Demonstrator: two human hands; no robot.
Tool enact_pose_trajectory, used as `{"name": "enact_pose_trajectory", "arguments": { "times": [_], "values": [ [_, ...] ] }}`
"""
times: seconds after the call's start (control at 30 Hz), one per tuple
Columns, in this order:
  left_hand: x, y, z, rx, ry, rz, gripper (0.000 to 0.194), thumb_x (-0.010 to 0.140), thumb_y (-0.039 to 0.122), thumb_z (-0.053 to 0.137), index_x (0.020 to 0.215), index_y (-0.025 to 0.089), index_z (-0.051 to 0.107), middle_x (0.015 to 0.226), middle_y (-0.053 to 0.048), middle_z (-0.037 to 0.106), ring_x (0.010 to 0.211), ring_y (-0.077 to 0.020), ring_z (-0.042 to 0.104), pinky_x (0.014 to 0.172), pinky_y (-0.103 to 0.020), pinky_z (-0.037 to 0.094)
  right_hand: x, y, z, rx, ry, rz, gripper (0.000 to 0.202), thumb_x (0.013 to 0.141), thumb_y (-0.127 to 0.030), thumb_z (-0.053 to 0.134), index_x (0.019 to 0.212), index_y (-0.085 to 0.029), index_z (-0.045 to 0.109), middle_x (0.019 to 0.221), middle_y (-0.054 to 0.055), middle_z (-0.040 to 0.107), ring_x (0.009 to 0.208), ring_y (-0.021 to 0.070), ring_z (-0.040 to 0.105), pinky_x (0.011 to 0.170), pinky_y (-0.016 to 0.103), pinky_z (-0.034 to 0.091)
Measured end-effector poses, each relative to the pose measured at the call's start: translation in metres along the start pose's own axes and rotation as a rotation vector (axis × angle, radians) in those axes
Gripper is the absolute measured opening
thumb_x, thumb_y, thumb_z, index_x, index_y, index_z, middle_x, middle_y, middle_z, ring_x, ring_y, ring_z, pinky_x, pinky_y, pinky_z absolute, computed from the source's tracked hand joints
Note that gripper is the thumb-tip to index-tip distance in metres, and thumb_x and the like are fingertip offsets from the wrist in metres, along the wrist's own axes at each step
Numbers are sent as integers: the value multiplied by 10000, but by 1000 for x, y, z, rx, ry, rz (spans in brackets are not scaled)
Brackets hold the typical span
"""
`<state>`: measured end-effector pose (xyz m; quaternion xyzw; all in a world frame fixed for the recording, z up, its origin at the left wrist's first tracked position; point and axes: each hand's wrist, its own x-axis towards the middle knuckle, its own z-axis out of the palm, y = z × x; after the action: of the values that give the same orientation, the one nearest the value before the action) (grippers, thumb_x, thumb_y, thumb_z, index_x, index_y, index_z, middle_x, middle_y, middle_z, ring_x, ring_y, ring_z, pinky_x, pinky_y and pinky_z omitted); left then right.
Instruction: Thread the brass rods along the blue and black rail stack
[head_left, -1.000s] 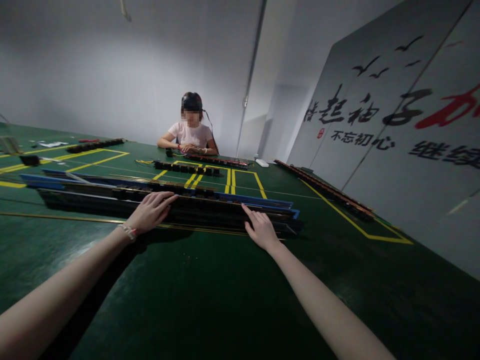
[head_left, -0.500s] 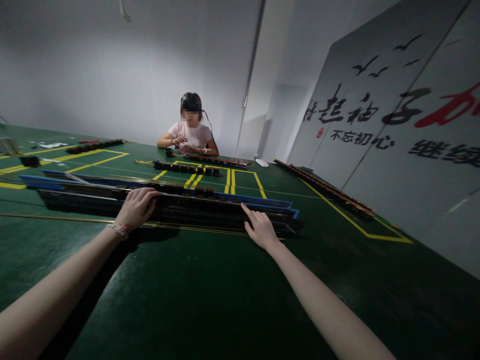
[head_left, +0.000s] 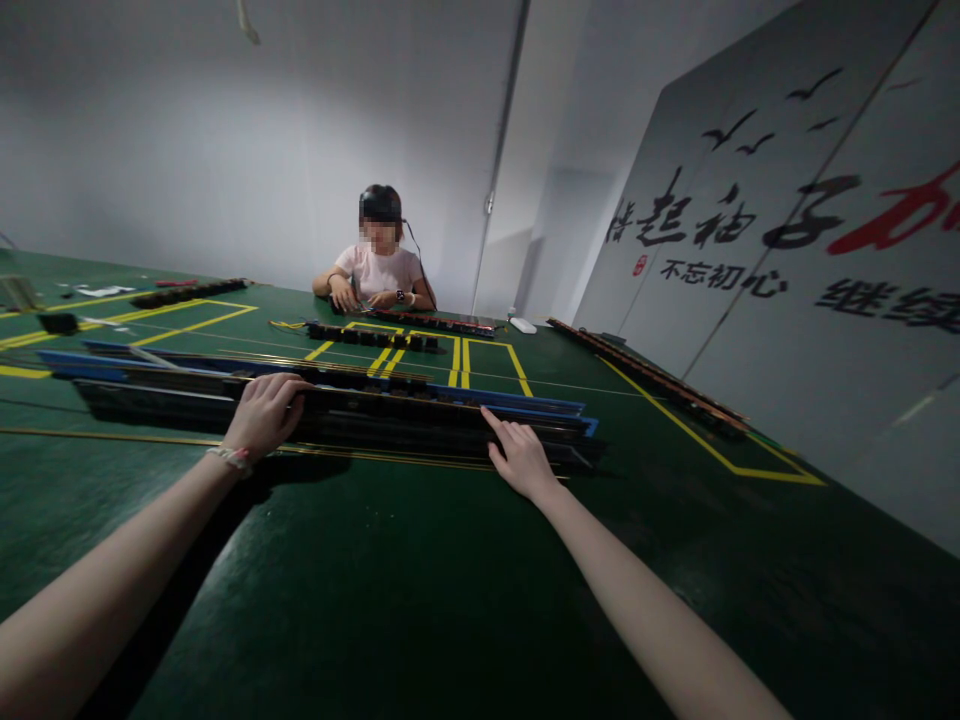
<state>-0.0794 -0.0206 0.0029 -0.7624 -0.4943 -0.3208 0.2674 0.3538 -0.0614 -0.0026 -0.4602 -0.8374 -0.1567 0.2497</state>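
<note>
The left hand (head_left: pixel 262 415) curls over the long dark rail (head_left: pixel 390 415), so its fingertips are hidden behind the rail's far edge. Both forearms run off the near edge of the picture. The rail's left end fades into shadow on the worktop (head_left: pixel 420 590). The small dark parts (head_left: pixel 371 336) in front of the far person (head_left: pixel 379 265) are too small to make out.

Across the green worktop (head_left: pixel 420 600) with its yellow lines (head_left: pixel 461 362) sits a person in a pink shirt (head_left: pixel 379 268), hands near a row of black parts (head_left: pixel 371 337). A white box (head_left: pixel 523 325) lies nearby. The wall panel (head_left: pixel 787 240) bears painted characters and birds.
</note>
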Motion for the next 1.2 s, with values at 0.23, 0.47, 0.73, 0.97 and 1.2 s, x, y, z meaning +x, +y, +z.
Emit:
{"name": "enact_pose_trajectory", "arguments": {
  "times": [0.23, 0.47, 0.73, 0.97, 1.2],
  "values": [
    [-1, -4, -1, -12, 7, -40, 291, 929, 292, 345, 1082, 162, 556, 1123, -102, 600, 1073, -239, 508, 947, -393, 349, 1, -1, 0, 9, -4, 9, 561, 928, -220, 398, 1472, -181, 268, 1009, 82, 651, 899, 210, 580, 833, 378, 458],
    [-1, -6, -2, 3, 4, -31, 292, 932, 291, 343, 1075, 159, 560, 1127, -105, 602, 1073, -240, 510, 941, -390, 359, 0, 0, -2, 17, 60, -18, 547, 921, -185, 391, 1461, -179, 299, 1093, 102, 636, 992, 217, 583, 864, 392, 473],
    [-3, -6, 1, -27, 8, -51, 284, 927, 296, 342, 1092, 155, 526, 1133, -120, 582, 1072, -245, 503, 941, -394, 364, 1, -26, -5, -45, -124, -465, 402, 872, -117, 485, 1271, -122, 531, 1110, 116, 643, 1023, 197, 589, 883, 363, 486],
    [-3, -4, 2, -9, 9, -55, 275, 929, 305, 343, 1108, 167, 498, 1133, -112, 574, 1083, -246, 499, 941, -393, 369, 5, -33, -5, 48, -235, -207, 166, 926, -252, 495, 992, -168, 621, 972, 61, 630, 887, 158, 589, 771, 303, 484],
    [-3, -5, 4, 5, 1, -50, 284, 934, 313, 342, 1109, 155, 501, 1133, -115, 577, 1087, -247, 495, 947, -394, 360, 7, -36, -10, 88, -269, -130, 79, 904, -199, 522, 855, -164, 573, 873, 35, 613, 781, 133, 565, 717, 267, 457]
  ]
}}
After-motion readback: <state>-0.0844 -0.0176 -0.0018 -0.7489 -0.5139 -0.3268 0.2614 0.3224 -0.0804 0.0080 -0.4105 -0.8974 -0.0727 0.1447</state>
